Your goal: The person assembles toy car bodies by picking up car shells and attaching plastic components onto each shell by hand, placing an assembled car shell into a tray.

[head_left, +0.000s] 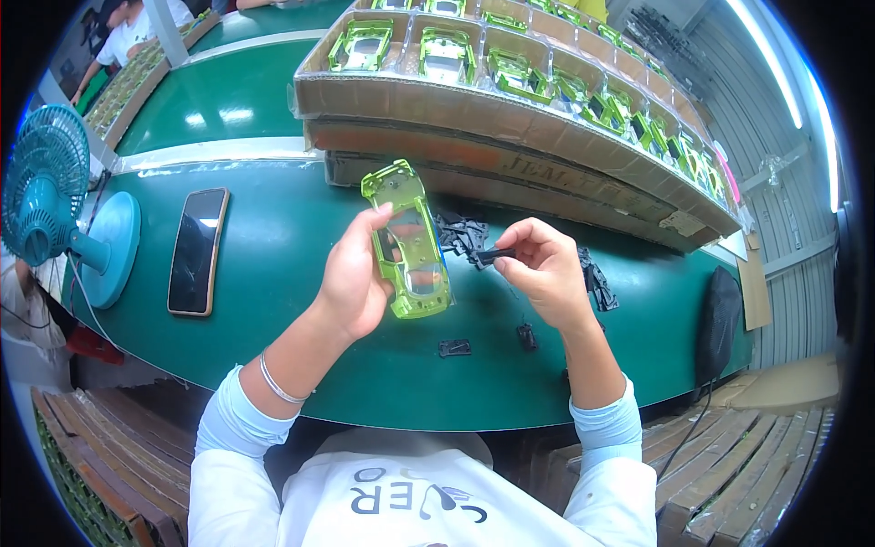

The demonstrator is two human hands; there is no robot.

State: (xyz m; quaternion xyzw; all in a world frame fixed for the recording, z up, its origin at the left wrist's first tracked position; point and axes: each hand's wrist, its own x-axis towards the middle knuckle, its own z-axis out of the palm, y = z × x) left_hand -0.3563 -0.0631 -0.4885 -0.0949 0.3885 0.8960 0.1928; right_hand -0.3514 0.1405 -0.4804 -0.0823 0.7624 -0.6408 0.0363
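Observation:
My left hand (355, 273) is closed on a green toy car body shell (422, 246), gripping it by its left side and holding it above the table. Just right of the shell, my right hand (544, 269) pinches a small black plastic part (497, 256) between thumb and fingertips. Behind that hand lies a pile of black plastic parts (460, 232), and more black parts (597, 281) lie to its right, partly hidden by the hand. Two small black pieces, one flat (454, 347) and one tilted (527, 336), rest on the table nearer to me.
Stacked cardboard trays (510, 137) with green car shells stand at the back right. A phone (198, 252) lies on the green table (273, 210) at left, beside a teal fan (91, 228). A dark pouch-like object (720, 319) sits at the right edge. Another person (128, 36) is far left.

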